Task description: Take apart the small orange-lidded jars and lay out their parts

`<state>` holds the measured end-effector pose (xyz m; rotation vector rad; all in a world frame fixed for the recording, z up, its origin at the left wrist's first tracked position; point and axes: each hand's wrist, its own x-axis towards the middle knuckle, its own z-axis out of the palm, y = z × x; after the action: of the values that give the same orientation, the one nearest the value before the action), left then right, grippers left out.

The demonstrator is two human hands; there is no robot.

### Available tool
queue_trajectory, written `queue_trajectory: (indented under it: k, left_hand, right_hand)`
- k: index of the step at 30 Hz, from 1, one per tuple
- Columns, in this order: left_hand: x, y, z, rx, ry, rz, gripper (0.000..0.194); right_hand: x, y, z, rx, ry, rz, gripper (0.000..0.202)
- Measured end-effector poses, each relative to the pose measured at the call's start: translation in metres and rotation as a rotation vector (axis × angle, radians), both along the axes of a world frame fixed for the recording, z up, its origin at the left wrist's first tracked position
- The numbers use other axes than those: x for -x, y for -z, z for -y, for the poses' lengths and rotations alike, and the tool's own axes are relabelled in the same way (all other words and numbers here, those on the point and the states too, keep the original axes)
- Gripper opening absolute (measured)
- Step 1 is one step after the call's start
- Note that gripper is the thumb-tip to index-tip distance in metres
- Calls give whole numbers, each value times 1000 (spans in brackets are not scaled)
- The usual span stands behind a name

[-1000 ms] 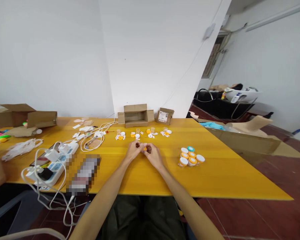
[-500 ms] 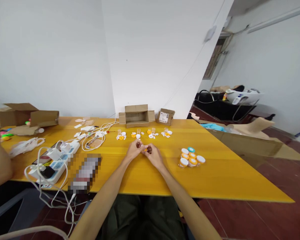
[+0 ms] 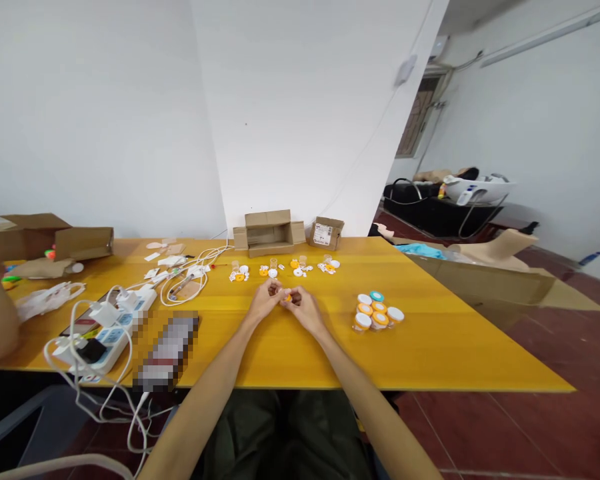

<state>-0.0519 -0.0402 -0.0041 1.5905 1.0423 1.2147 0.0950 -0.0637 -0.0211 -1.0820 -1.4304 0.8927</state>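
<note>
Right hand: the bare right hand point(image 3: 305, 310) is pinching a small orange plastic piece point(image 3: 289, 299) between thumb and fingers.
Left hand: the bare left hand point(image 3: 265, 300) is curling its fingertips in beside that piece; whether they are gripping it too, I cannot tell.
Orange piece: it is sitting between the two hands, over the yellow wood-grain table point(image 3: 440, 353); being so small, it could be springing loose if the fingers are pressing unevenly.
Loose parts: small white and orange plastic discs point(image 3: 239, 276) are lying in four clusters beyond the hands, each near a clear cylindrical cup point(image 3: 236, 265); a stray knuckle could be mixing neighbouring clusters or tipping a cup.
Lidded jars: seven squat clear jars point(image 3: 377, 312) with white, orange and teal lids are standing packed together at the right; a swinging right forearm could be toppling several.
Cables: thin white cables point(image 3: 133, 400) are looping past the white power strip point(image 3: 114, 333) and over the table edge; a left elbow catching them could be dragging the black flat phone point(image 3: 167, 350).
</note>
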Motion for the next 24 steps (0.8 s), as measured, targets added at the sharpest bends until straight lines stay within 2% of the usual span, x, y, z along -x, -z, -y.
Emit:
queue_trajectory:
  k: [6, 13, 19, 21, 24]
  left_hand:
    - [5, -11, 5, 25, 182, 45, 34]
    - [2, -3, 0, -70, 16, -48, 28]
    - [4, -4, 2, -40, 118, -73, 30]
    - [4, -4, 1, -44, 105, -81, 28]
    - [5, -4, 0, -73, 17, -78, 24]
  right_hand:
    - [-2, 0, -3, 45, 7, -27, 26]
    - [0, 1, -2, 21, -8, -12, 29]
    - [-1, 1, -3, 19, -7, 7, 31]
    - [-1, 2, -3, 23, -9, 13, 32]
    - [0, 2, -3, 17, 3, 8, 32]
